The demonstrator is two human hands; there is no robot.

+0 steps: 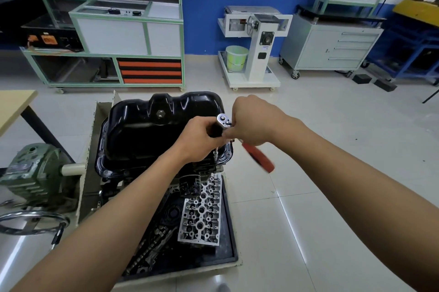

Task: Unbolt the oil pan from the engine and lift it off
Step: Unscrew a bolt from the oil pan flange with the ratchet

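A glossy black oil pan [147, 135] sits upside-up on the engine [190, 187], which is mounted on a stand. My left hand [199, 137] grips the black neck just below the ratchet head [223, 120]. My right hand [254, 120] holds the ratchet's handle, whose red grip [259, 156] sticks out blurred below the hand. A thin extension bar [215, 155] runs down from the ratchet to the pan's flange at its near right corner. A drain plug [160, 113] shows on the pan's far wall.
A black drip tray [230, 239] under the engine holds a cylinder head [202, 213] and a chain. A green gearbox [33, 173] with a steel handwheel [31, 223] stands at left. A wooden table [14, 104], cabinets and a white stand [256, 47] line the back.
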